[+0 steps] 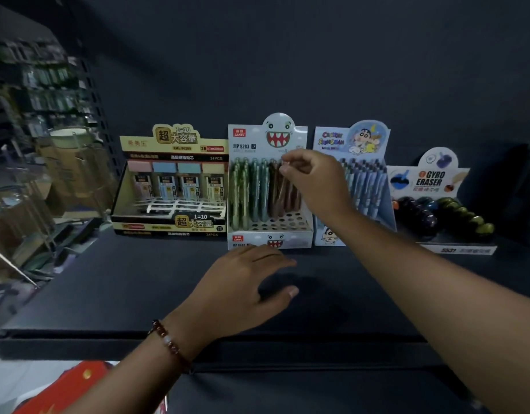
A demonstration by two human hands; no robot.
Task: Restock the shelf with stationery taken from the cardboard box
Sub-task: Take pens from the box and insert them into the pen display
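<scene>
Your right hand [313, 182] is up at the tops of the brown pens [283, 189] in the monster-face pen display [269, 186], fingertips drawn together as if pinching one, though whether a pen is truly held is too blurred to say; call it unclear. Your left hand [243, 289] hovers low before the display with fingers relaxed and spread, holding nothing. To do this well, brace the display's front edge with that free hand, lower each pen straight into an empty hole of the perforated tray, and keep colours grouped beside the green pens [247, 192]. The cardboard box you draw from is not in view. All of it stands on a dark shelf [138, 279], with a lead refill box [171, 186] to the left, a cartoon pen display [362, 180] and a gyro eraser display [440, 204] to the right, in a dim shop with blurred racks [34, 85] at far left.
</scene>
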